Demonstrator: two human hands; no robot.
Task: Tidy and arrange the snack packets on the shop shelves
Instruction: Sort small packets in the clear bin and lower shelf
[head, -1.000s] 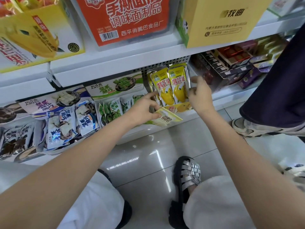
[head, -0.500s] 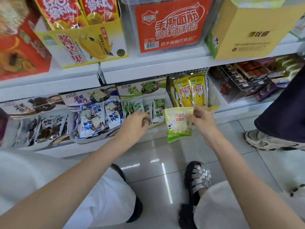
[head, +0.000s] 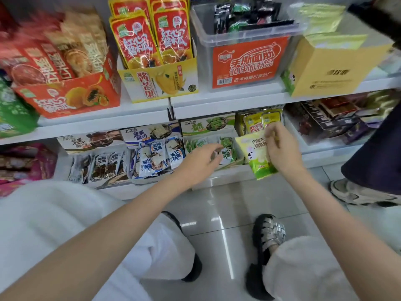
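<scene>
Right hand (head: 282,148) pinches green-yellow packet (head: 259,157) out past the lower shelf's (head: 227,173) front edge above glossy tile floor (head: 217,205), left hand (head: 200,160) released, fingers loose, beside it.

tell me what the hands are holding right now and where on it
The right hand pinches the green-and-yellow snack packet by its upper right edge, so it hangs below. The left hand holds nothing, its fingers loose near the green packets.

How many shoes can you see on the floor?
3. A black shoe pokes out below the white trouser leg at the middle, a silver woven sandal sits right of it, and another person's pale sneaker is at the right edge. More may be hidden.
</scene>
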